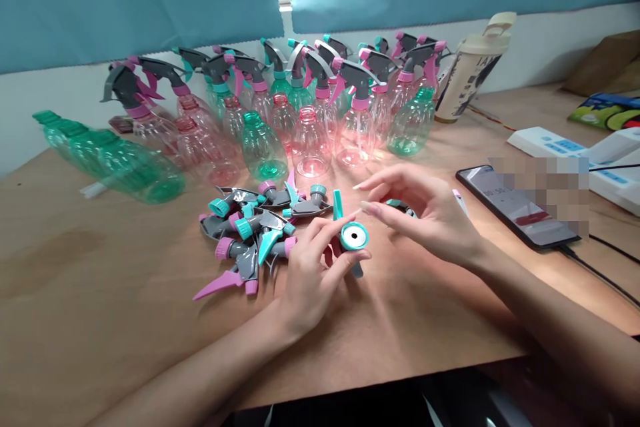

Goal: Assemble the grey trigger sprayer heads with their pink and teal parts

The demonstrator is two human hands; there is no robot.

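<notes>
My left hand point(313, 267) is closed on a trigger spray head point(355, 236). Its teal collar faces up toward me, showing a white disc with a dark hole in the middle; the teal trigger sticks out on the far side. Just to the right, my right hand point(425, 213) hovers with thumb and forefinger apart and nothing visible between them. Partly hidden under that hand lies a small grey and teal piece point(400, 207) that I cannot fully make out. Left of my hands is a pile of loose spray heads point(245, 260) with pink or teal collars.
Behind stand several clear pink bottles point(311, 147) and green bottles point(265, 150), many with spray heads fitted. Green bottles point(125, 160) are grouped at left. A cream tumbler point(470, 73), a phone point(520, 207) with a cable and a white power strip point(560, 150) occupy the right.
</notes>
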